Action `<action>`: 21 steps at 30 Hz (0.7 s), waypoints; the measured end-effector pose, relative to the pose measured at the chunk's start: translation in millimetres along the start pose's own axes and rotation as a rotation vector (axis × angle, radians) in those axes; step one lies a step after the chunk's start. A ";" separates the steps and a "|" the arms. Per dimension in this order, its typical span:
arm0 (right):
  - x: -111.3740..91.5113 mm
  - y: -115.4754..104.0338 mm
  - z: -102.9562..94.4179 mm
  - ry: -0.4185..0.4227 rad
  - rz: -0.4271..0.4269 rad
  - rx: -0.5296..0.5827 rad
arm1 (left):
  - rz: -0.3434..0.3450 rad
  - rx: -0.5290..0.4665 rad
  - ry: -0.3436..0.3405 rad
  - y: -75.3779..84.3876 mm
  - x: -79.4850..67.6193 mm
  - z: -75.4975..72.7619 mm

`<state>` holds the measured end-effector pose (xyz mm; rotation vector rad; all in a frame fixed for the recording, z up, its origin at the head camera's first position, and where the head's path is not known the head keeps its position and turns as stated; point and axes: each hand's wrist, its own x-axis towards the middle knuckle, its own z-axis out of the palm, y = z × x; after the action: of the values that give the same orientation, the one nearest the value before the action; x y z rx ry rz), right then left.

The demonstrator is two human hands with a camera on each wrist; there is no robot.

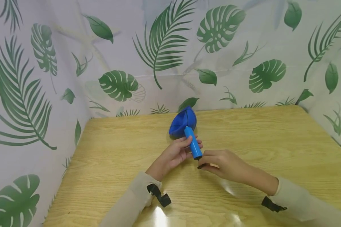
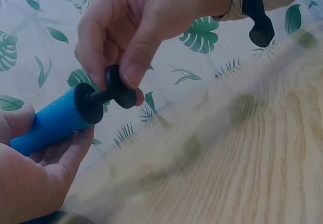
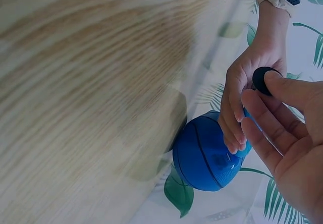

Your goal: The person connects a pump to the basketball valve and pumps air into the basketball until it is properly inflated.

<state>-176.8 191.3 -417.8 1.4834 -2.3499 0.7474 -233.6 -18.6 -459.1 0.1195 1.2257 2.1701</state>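
While the left grip [image 1: 177, 153] holds the blue pump [image 1: 194, 146], the right grip [image 1: 223, 163] pinches its handle [image 2: 121, 92].
Pump sits above the surface [image 1: 110, 176], near the dented ball [image 1: 177, 126]; ball lettering [image 3: 228, 158] illegible; far edge just behind; room either side.

From my station I see the ball [image 1: 176, 126] on the table [image 1: 116, 164], near its back edge, the wall [image 1: 170, 56] behind. Before the ball, the pump [image 1: 194, 145] lies in the left hand [image 1: 178, 153]; rightward, the right hand [image 1: 223, 164] holds its near end.
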 end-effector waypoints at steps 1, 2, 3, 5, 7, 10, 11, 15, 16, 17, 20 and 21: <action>0.1 0.0 -0.1 -0.002 0.007 0.008 | 0.002 0.001 0.004 -0.1 0.3 -0.3; 0.3 0.0 -0.3 -0.004 0.014 0.015 | 0.005 0.002 0.009 -0.4 0.8 -0.7; 0.3 -0.1 -0.5 -0.005 0.019 0.021 | 0.007 0.000 0.013 -0.7 1.4 -1.1; 0.7 -0.6 -1.1 -0.007 0.030 0.036 | 0.011 -0.003 0.022 -1.4 2.5 -1.5; 1.3 -1.6 -2.1 -0.006 0.042 0.057 | 0.013 -0.009 0.031 -1.8 3.2 -1.0; 2.6 -4.1 -4.4 -0.003 0.060 0.092 | 0.020 -0.010 0.047 -1.5 3.4 1.1; 3.2 -5.1 -5.3 -0.003 0.065 0.103 | 0.022 -0.008 0.055 -1.3 3.0 2.2; 5.2 -9.6 -8.1 -0.014 0.072 0.113 | 0.027 0.013 0.081 -0.3 0.8 6.4; 5.7 -10.9 -8.3 -0.018 0.071 0.110 | 0.028 0.021 0.082 -0.1 0.2 7.1; 6.2 -12.2 -8.4 -0.021 0.071 0.108 | 0.029 0.030 0.080 0.2 -0.3 7.3; 7.9 -18.3 -6.9 -0.045 0.077 0.148 | 0.031 0.035 0.084 3.3 -0.3 3.7; 8.7 -21.0 -6.0 -0.059 0.078 0.171 | 0.039 0.032 0.091 5.3 0.1 1.1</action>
<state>-162.2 180.7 -402.7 1.5063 -2.4534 0.9589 -235.8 -19.7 -454.3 0.0592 1.3190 2.2119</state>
